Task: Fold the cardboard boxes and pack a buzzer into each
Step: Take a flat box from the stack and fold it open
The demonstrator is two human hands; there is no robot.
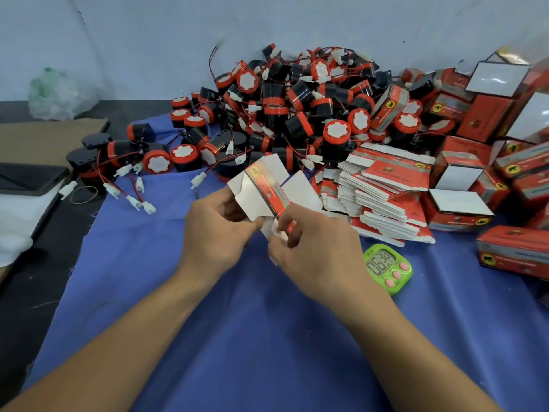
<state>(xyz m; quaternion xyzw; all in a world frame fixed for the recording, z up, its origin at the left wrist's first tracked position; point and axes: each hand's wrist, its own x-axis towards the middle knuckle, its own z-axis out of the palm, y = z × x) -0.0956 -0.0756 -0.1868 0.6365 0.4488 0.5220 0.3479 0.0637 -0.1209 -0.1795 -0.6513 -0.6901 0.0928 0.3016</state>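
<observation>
06:38 timer (pixel 387 269), box (pixel 267 191), left hand (pixel 219 224), right hand (pixel 318 251)

A: Cloth (pixel 267 337) is logged blue. Buzzers (pixel 297 108)?
B: Black bodies, red rings, white faces. Red and black wires (pixel 101 173) and white plugs (pixel 198 179) are noted.
A: Half-folded box (pixel 267 194)?
B: White inside, red printed band. Flat boxes (pixel 386 185) are marked red and white. Timer (pixel 387 267) is tagged green, pink buttons.
</observation>
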